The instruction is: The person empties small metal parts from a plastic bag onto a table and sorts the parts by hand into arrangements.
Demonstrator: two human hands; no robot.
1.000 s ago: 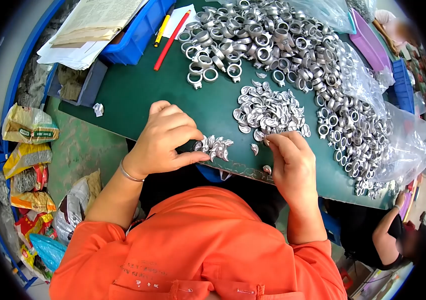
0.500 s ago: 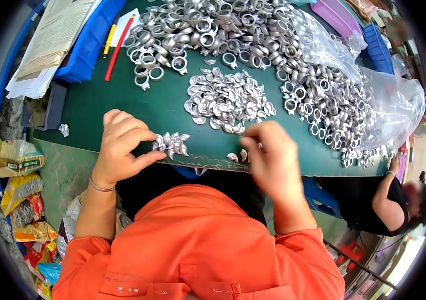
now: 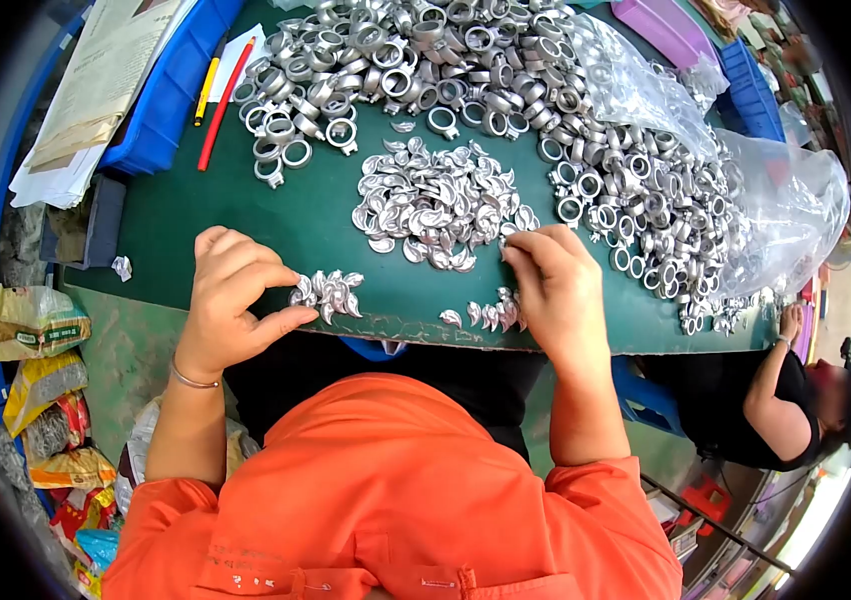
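Leaf-shaped metal pcs (image 3: 436, 200) are mostly lying piled mid-frame, two small clusters (image 3: 330, 295) sitting apart below; L hand (image 3: 236, 290) is sitting spread by one, R hand (image 3: 558, 285) hovering at pile edge, can't tell if pinching.

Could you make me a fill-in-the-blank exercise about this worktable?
1. The tabletop is coloured ____.
2. The bracelet circles the camera wearer's ____ wrist.
3. Of the left hand and right hand, the ____ is nearer the large leaf pile.
4. Beside the yellow pen lies a pencil coloured ____.

Missing words: green; left; right; red.
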